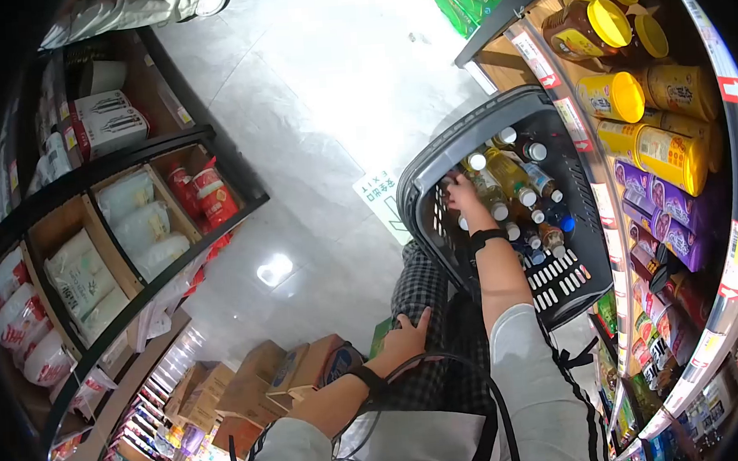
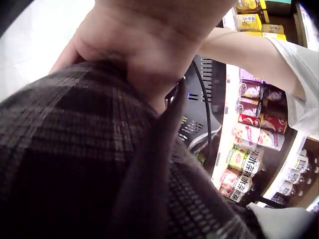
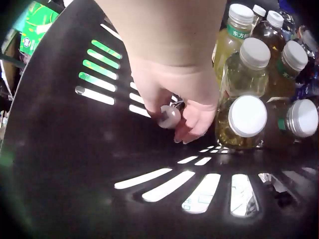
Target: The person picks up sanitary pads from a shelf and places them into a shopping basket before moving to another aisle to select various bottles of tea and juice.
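Observation:
My right hand (image 1: pixel 462 194) reaches down inside a black shopping basket (image 1: pixel 432 163). In the right wrist view its thumb and fingers pinch a small bottle by its pale round cap (image 3: pixel 170 117); the rest of that bottle is hidden. Beside the hand, several drink bottles with white caps (image 3: pixel 247 115) stand packed together, some holding yellowish or brown liquid. A blue-capped bottle (image 1: pixel 565 223) is among them in the head view. My left hand (image 1: pixel 405 341) rests on the knee of the checked trousers (image 1: pixel 421 286), holding nothing, its fingers loosely extended.
At right, a shelf holds yellow-lidded jars (image 1: pixel 608 23), yellow canisters (image 1: pixel 664 157) and purple packs (image 1: pixel 656 204). Shelves with wrapped goods (image 1: pixel 144 219) stand at left, cardboard boxes (image 1: pixel 255 377) below them. Another person's leg (image 1: pixel 128 15) shows at top left.

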